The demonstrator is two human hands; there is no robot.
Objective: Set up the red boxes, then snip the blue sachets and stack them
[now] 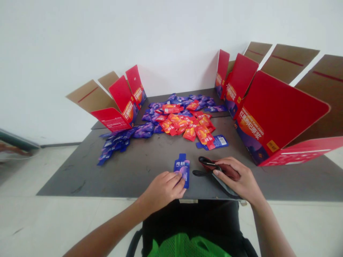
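My left hand (166,187) is closed over the lower part of a blue-purple sachet (182,164) with a short spout, held at the table's near edge. My right hand (239,180) grips a folded, cloth-like item (226,185), reddish-brown and grey, with two black loops pointing left toward the sachet; its exact kind is unclear. Beyond my hands lies a loose pile of red-orange sachets (187,125), with blue sachets (182,100) behind and around it. One blue sachet (221,141) lies partly under the red ones, close to my right hand.
Overlapping blue sachets (115,142) lie at the left. Open red cartons with raised flaps stand at the left (112,119) and right (268,121) of the grey table (88,171). A white wall (171,43) rises behind. The table's front edge is close to my lap.
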